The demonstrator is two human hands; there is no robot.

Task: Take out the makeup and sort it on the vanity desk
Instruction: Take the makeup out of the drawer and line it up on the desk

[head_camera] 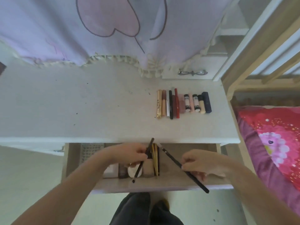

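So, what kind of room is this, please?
Probably a bedroom: a white vanity desk with a row of makeup, an open drawer, and a bed with a pink cover beside it.

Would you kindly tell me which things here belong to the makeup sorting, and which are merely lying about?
Job: row of sorted makeup on the vanity desk; open drawer; black pencils in left hand and right hand.
Lying about: glasses; curtain; red bedding.

Eyeglasses point(192, 72) on shelf, lilac curtain point(81, 30), pink bedspread point(276, 143)

Bedroom: vanity desk point(97, 103), bed point(276, 143)
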